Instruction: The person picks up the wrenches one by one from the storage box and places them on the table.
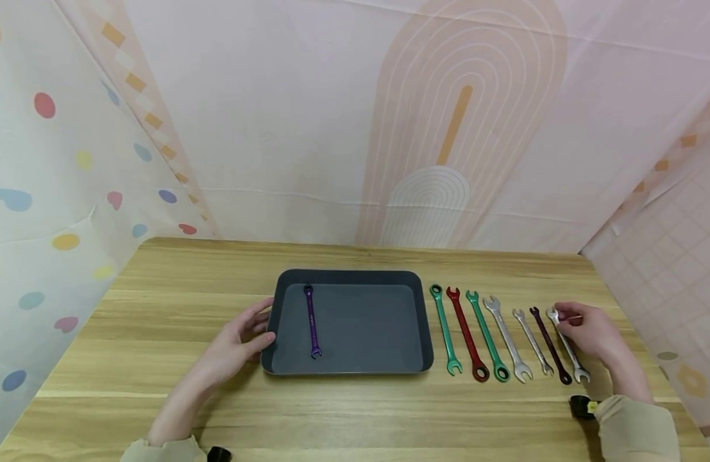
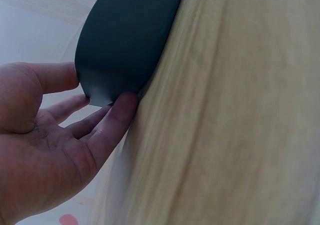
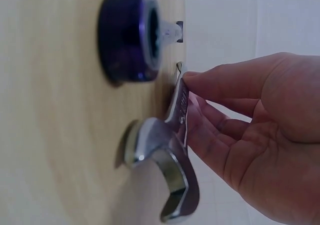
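Note:
A dark grey rectangular tray lies on the table with a purple combination wrench inside, toward its left. My left hand rests against the tray's left side, fingers extended, as the tray wall in the left wrist view shows. At the far right my right hand pinches a silver wrench near its upper end, between thumb and fingers. Its open-end head is close in the right wrist view. Just left of it lies a dark purple wrench.
Right of the tray lie a green ratchet wrench, a red wrench, another green wrench, a large silver wrench and a small silver wrench. A patterned cloth hangs behind the wooden table.

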`<state>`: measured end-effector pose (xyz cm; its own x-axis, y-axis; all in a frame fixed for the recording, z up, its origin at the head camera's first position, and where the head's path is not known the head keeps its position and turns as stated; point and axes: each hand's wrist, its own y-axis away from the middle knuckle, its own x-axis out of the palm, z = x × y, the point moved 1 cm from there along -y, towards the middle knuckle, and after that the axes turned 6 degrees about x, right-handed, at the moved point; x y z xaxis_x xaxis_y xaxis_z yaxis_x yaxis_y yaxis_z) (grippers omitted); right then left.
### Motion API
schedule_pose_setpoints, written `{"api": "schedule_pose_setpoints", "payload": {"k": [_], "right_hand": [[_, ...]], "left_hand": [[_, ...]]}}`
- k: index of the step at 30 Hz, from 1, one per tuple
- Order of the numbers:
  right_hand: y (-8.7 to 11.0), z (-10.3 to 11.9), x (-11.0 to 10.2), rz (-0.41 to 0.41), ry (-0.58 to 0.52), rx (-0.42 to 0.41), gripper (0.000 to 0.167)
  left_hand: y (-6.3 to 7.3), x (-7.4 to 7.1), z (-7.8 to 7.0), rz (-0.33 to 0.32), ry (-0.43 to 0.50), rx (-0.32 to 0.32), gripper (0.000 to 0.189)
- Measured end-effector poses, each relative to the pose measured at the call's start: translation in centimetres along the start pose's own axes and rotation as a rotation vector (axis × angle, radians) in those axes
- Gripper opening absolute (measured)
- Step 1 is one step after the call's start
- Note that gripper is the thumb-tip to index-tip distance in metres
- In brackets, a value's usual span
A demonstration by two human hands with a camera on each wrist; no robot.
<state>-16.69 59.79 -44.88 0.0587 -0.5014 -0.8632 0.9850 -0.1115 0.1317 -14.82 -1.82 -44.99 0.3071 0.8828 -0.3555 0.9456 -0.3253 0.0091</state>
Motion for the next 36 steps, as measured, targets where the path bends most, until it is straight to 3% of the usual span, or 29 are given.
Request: {"api": "schedule_pose_setpoints", "payload": {"k": [13, 20, 31, 36], "right_hand": [[0.1, -0.1, -0.1, -0.022, -0.004, 0.008, 0.046], [0.6, 1.0, -0.5, -0.072, -0.029, 0.046, 0.052], [1.9, 5.7, 0.3, -0.199, -0.044, -0.088, 0.043], [2.5, 7.8, 1.1, -0.203, -0.076, -0.153, 0.041]], "left_hand": [[0.0, 0.0, 0.1, -0.001, -0.001, 0.005, 0.068], [0.0, 0.0, 0.1, 0.008, 0.004, 0.006, 0.068], [-0.1, 0.0, 0.1, -0.005, -0.006, 0.017, 0.067], [-0.1, 0.0, 0.1, -0.007, -0.014, 0.019, 0.067]]}}
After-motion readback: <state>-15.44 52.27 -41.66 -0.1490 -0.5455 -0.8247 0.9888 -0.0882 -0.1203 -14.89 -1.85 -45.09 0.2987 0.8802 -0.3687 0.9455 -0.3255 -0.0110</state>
